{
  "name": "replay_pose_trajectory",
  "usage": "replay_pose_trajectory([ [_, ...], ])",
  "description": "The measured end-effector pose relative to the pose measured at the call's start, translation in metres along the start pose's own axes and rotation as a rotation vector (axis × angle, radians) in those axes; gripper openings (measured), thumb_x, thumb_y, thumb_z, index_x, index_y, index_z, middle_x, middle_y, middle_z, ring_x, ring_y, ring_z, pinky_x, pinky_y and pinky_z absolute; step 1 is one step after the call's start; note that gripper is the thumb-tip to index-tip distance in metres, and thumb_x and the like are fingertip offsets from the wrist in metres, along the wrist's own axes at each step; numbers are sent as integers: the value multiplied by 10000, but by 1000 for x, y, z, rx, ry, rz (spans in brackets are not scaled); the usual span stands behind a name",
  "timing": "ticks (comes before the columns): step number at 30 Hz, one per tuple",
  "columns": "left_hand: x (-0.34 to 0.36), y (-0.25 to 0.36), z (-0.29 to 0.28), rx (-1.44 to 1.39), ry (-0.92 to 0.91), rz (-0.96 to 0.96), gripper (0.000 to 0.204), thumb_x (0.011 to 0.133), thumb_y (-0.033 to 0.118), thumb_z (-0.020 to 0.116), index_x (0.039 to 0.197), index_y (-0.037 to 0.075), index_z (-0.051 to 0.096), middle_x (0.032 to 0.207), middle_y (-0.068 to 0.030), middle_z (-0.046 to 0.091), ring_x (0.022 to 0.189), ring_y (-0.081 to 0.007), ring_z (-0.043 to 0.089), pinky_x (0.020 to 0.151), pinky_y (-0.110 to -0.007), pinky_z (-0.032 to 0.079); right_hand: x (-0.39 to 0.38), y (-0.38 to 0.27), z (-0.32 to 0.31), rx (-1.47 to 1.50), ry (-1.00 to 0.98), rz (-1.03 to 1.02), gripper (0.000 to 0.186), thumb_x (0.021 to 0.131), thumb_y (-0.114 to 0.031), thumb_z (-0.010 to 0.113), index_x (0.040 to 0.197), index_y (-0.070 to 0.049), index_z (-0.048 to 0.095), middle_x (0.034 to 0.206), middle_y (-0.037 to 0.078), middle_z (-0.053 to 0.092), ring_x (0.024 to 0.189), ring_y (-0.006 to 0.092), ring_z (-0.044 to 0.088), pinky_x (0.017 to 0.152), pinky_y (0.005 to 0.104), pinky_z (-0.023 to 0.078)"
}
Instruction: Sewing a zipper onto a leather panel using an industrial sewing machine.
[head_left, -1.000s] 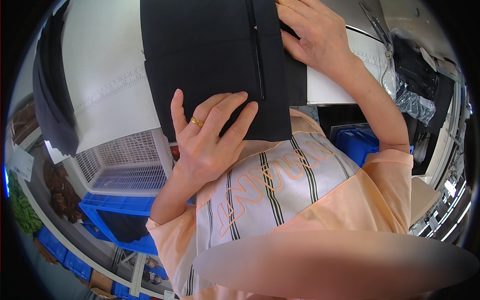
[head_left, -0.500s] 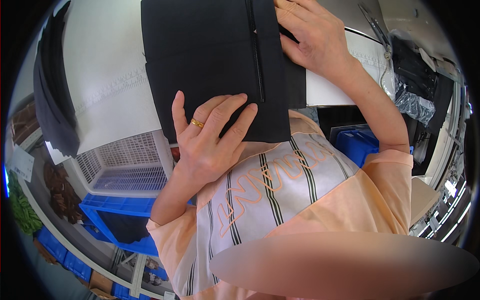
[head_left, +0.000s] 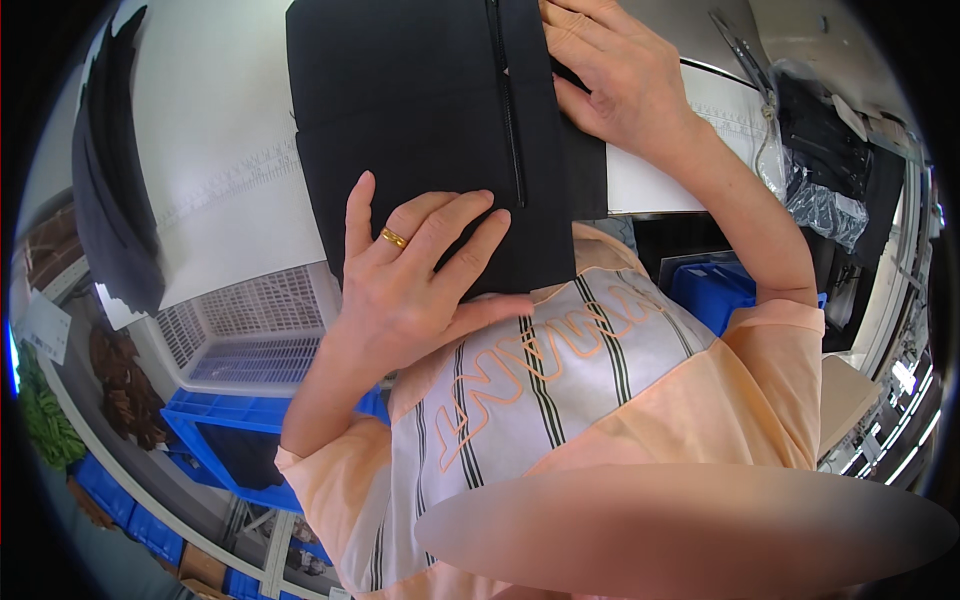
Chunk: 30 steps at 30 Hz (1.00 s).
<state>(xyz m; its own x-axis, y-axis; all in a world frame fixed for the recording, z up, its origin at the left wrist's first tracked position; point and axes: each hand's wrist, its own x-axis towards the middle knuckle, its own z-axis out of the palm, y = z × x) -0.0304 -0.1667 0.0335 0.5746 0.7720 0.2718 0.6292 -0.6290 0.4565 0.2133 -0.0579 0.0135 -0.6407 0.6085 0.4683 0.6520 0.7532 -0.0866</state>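
A black fabric piece point(head_left: 420, 130) with a long black zipper point(head_left: 507, 130) lies on the white table top point(head_left: 215, 90) with printed ruler scales, its lower edge overhanging toward my body. My left hand point(head_left: 425, 280), with a gold ring, is open, fingertips spread on the fabric left of the zipper's lower end and thumb stretched out below the fabric's edge. My right hand point(head_left: 625, 85) grips the fabric's upper right edge, thumb beside it and fingertips partly out of view. A darker fabric layer point(head_left: 590, 180) shows under that edge.
Dark fabric point(head_left: 115, 190) hangs at the table's left. Below are a white plastic basket point(head_left: 250, 350) and blue crates point(head_left: 215, 410). At right are a blue bin point(head_left: 705, 290), long metal scissors point(head_left: 745, 60) and plastic-wrapped black items point(head_left: 830, 150).
The fabric has shifted slightly toward me, and my right hand slightly left with it. My left hand has moved a little left, and its thumb has come out from under the fabric's edge.
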Motion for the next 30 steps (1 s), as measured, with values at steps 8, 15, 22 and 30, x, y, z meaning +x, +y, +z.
replay_pose_trajectory([
  [8,70,-58,11,221,192,119,325,829,173,721,1126,55,662,1209,-46,623,1098,-245,589,969,-446,440,-5,1,8,-87,15,37,428,696,-195,764,1098,-102,650,1196,6,645,1126,196,583,859,326,537],
  [15,107,-80,23,96,231,100,250,872,150,684,1105,63,703,1095,-51,665,962,-243,632,840,-331,500,-5,-1,7,-83,-8,70,409,700,-188,756,1088,-95,668,1212,9,640,1128,206,576,869,336,527],
  [22,108,-80,24,71,243,73,243,857,158,702,1079,59,713,1063,-54,666,942,-233,626,838,-325,496,-4,0,6,-68,-2,68,398,703,-182,752,1082,-97,669,1207,9,638,1128,204,570,876,342,525],
  [30,109,-80,24,45,247,71,256,847,158,713,1080,54,711,1058,-51,665,946,-231,623,845,-323,494,-3,-1,7,-73,7,65,382,710,-182,750,1069,-79,674,1206,9,644,1123,202,574,893,340,522],
])
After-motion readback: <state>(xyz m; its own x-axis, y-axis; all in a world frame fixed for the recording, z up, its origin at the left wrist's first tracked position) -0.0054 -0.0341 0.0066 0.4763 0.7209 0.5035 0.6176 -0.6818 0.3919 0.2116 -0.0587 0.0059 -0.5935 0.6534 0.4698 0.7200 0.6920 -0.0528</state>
